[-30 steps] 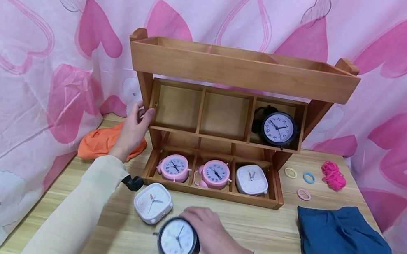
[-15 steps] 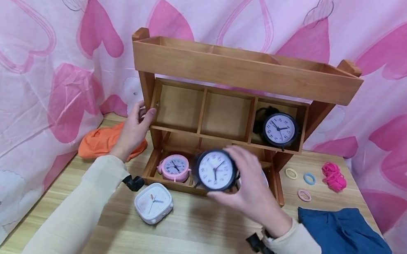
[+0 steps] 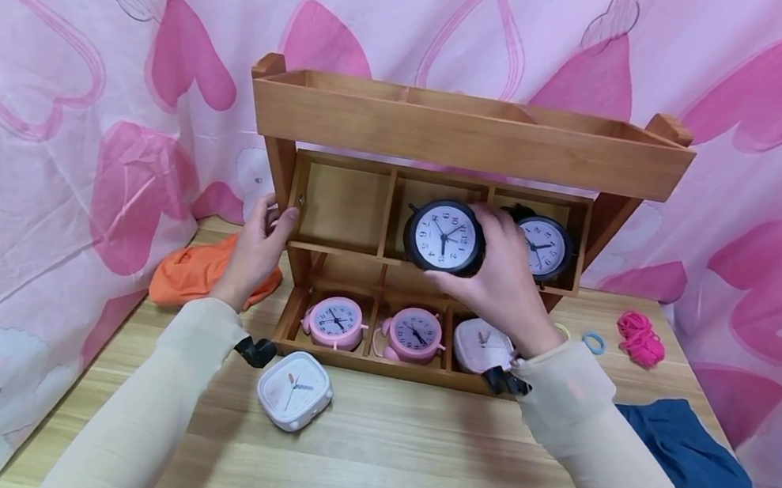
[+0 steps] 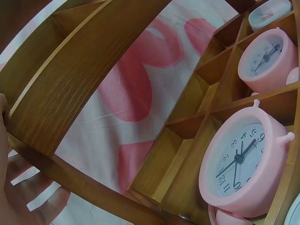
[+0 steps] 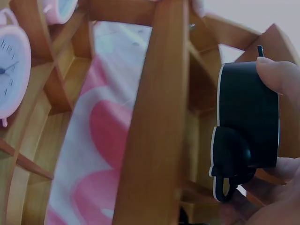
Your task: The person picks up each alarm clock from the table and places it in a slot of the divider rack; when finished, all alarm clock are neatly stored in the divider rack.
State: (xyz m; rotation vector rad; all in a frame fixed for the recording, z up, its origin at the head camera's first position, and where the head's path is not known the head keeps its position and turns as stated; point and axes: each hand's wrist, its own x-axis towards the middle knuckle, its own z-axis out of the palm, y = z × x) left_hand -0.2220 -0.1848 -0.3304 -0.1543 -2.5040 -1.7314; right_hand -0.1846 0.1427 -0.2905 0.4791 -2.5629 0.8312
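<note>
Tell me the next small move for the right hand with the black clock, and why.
Probably push the black clock straight back into the middle compartment of the rack's second row and let go. The right hand holds it at that opening, which looks empty, while the slot to its right already has a black clock. The left hand holds the rack's side.

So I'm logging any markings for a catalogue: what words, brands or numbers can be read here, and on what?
"1" to "12": hour numerals on the black clock in the right hand.
"1" to "12": the pink clock in the left wrist view.
Other dials: numerals too small to read.
No words or brands are legible.
</note>
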